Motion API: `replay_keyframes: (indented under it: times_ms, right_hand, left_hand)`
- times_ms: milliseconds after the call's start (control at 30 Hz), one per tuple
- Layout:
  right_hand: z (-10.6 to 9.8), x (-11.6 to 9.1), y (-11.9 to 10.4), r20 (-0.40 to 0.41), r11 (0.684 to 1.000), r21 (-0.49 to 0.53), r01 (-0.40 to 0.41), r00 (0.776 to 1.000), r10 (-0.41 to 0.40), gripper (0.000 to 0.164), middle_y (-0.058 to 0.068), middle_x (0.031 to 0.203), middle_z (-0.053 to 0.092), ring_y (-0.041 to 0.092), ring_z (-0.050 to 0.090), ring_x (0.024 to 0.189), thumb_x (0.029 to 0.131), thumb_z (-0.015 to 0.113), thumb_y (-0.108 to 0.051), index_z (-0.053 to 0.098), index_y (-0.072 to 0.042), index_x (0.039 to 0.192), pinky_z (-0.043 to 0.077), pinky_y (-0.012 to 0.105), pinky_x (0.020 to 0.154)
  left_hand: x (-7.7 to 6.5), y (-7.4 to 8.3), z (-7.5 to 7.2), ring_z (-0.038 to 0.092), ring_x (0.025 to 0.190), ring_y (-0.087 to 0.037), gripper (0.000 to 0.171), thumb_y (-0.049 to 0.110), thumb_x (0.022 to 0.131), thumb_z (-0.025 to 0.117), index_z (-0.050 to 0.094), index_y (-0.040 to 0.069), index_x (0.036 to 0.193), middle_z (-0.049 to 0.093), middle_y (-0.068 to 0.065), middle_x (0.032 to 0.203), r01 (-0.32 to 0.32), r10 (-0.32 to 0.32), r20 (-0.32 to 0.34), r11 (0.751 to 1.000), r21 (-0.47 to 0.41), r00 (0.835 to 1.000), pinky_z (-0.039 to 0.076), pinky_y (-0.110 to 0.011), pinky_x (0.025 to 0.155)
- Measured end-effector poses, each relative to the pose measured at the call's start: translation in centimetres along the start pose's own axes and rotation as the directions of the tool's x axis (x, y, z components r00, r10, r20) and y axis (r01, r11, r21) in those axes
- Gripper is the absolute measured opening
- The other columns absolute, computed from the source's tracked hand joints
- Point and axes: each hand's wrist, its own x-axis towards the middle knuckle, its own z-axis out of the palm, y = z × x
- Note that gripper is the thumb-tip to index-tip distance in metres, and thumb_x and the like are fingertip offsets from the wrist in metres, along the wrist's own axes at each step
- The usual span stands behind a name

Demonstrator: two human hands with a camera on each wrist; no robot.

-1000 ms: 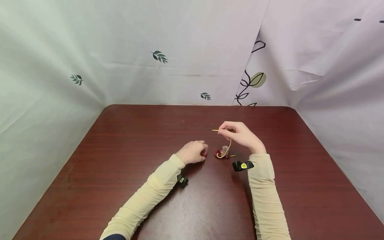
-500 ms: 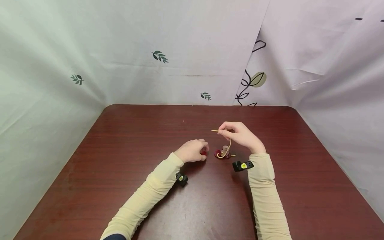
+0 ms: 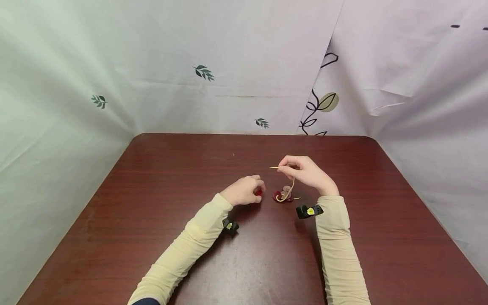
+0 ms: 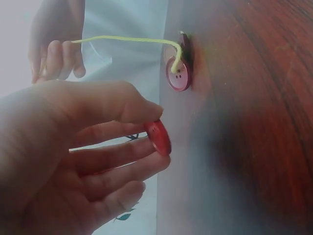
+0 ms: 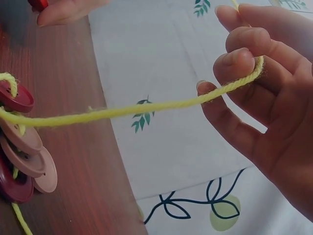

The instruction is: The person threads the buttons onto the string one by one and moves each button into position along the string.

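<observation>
My left hand [image 3: 244, 191] pinches a red button [image 4: 158, 137] between thumb and fingers, just above the table. To its right, my right hand [image 3: 306, 171] holds a yellow cord [image 5: 146, 108] near one end, whose tip pokes out to the left past the fingertips. From that hand the cord runs down to several buttons strung on it, which lie on the table: a dark red button [image 5: 18, 98], a maroon button [image 5: 13, 181] and pale pink buttons [image 5: 29, 157]. The cord's other end sticks out at the right of the pile in the head view.
Both hands are over the dark red-brown wooden table [image 3: 183, 169]. White cloth [image 3: 167, 51] with leaf prints hangs behind it and at both sides. A small black camera [image 3: 230, 226] sits on the left wrist and another camera [image 3: 309, 211] on the right.
My left hand has risen slightly, and the red button between its fingers shows more clearly. The right hand, the cord and the strung buttons have hardly moved.
</observation>
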Motion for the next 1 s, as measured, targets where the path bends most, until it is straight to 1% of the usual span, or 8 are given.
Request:
replay_keyframes:
  times_ms: [133, 300, 367, 433, 533, 700, 867, 1000]
  right_hand:
    - [0.01, 0.09, 0.12, 0.013, 1.000, 0.000, -0.002, 1.000, 0.002, 0.008, 0.003, 0.065, 0.050, 0.026, 0.053, 0.064, 0.094, 0.063, -0.024, 0.064, -0.017, 0.092, 0.045, 0.028, 0.062]
    - [0.10, 0.16, 0.30, 0.026, 1.000, -0.002, -0.004, 1.000, 0.004, 0.008, 0.007, 0.066, 0.051, 0.032, 0.052, 0.066, 0.094, 0.063, -0.024, 0.064, -0.016, 0.091, 0.044, 0.027, 0.062]
    - [0.13, 0.19, 0.33, 0.028, 1.000, -0.004, -0.004, 1.000, 0.004, 0.008, 0.009, 0.066, 0.051, 0.033, 0.052, 0.067, 0.094, 0.063, -0.023, 0.065, -0.016, 0.091, 0.043, 0.026, 0.062]
    - [0.14, 0.19, 0.34, 0.036, 1.000, -0.002, -0.003, 0.999, 0.003, 0.007, 0.009, 0.066, 0.051, 0.029, 0.052, 0.066, 0.094, 0.063, -0.023, 0.064, -0.016, 0.092, 0.042, 0.026, 0.063]
    - [0.17, 0.19, 0.35, 0.046, 1.000, -0.002, 0.004, 0.999, -0.004, 0.006, 0.007, 0.066, 0.051, 0.021, 0.052, 0.065, 0.094, 0.063, -0.021, 0.064, -0.016, 0.091, 0.042, 0.025, 0.064]
    - [0.25, 0.16, 0.37, 0.054, 1.000, -0.011, 0.028, 0.998, -0.027, 0.005, 0.001, 0.065, 0.050, 0.016, 0.052, 0.063, 0.094, 0.063, -0.018, 0.064, -0.018, 0.089, 0.044, 0.026, 0.061]
    - [0.33, 0.24, 0.40, 0.059, 0.999, -0.014, 0.032, 0.998, -0.031, 0.006, 0.000, 0.064, 0.050, 0.021, 0.052, 0.062, 0.094, 0.063, -0.020, 0.064, -0.017, 0.088, 0.043, 0.025, 0.060]
    - [0.42, 0.35, 0.38, 0.069, 1.000, -0.010, 0.025, 0.997, -0.024, 0.007, 0.000, 0.065, 0.050, 0.021, 0.053, 0.062, 0.094, 0.063, -0.021, 0.064, -0.016, 0.089, 0.044, 0.025, 0.061]
  left_hand:
    - [0.04, -0.01, -0.09, 0.052, 0.075, -0.015, 0.021, 0.011, 0.082, 0.069, 0.069, 0.006, 0.102, 0.063, -0.005, 0.093, -0.002, 0.002, 0.001, 1.000, 0.002, 1.000, 0.044, -0.027, 0.072]
    - [0.07, -0.03, -0.09, 0.053, 0.075, -0.015, 0.019, 0.013, 0.085, 0.067, 0.068, 0.007, 0.103, 0.065, -0.005, 0.092, -0.029, 0.030, -0.015, 0.999, 0.024, 0.999, 0.045, -0.028, 0.074]
    - [0.05, -0.04, -0.06, 0.053, 0.075, -0.014, 0.018, 0.013, 0.087, 0.065, 0.067, 0.007, 0.103, 0.065, -0.004, 0.091, -0.036, 0.037, -0.022, 0.999, 0.025, 0.999, 0.046, -0.028, 0.074]
    - [0.02, -0.07, -0.03, 0.054, 0.076, -0.014, 0.017, 0.013, 0.088, 0.064, 0.066, 0.008, 0.103, 0.065, -0.004, 0.090, -0.037, 0.037, -0.030, 0.999, 0.017, 0.999, 0.047, -0.028, 0.075]
    - [-0.04, -0.08, -0.01, 0.055, 0.079, -0.014, 0.017, 0.012, 0.088, 0.065, 0.065, 0.008, 0.105, 0.065, -0.004, 0.092, -0.023, 0.023, -0.030, 1.000, -0.007, 0.999, 0.047, -0.029, 0.077]
    - [-0.01, -0.08, -0.09, 0.054, 0.079, -0.015, 0.019, 0.011, 0.086, 0.067, 0.065, 0.006, 0.104, 0.063, -0.005, 0.093, -0.011, 0.010, -0.020, 1.000, -0.023, 1.000, 0.047, -0.028, 0.076]
    - [0.09, -0.09, -0.26, 0.055, 0.079, -0.016, 0.021, 0.011, 0.086, 0.067, 0.066, 0.005, 0.106, 0.062, -0.006, 0.095, 0.002, -0.004, -0.046, 0.999, -0.042, 0.999, 0.047, -0.027, 0.075]
    - [0.09, -0.26, -0.34, 0.059, 0.082, -0.017, 0.021, 0.013, 0.087, 0.067, 0.066, 0.005, 0.106, 0.064, -0.006, 0.095, -0.016, 0.011, -0.087, 0.998, -0.061, 0.996, 0.051, -0.028, 0.077]
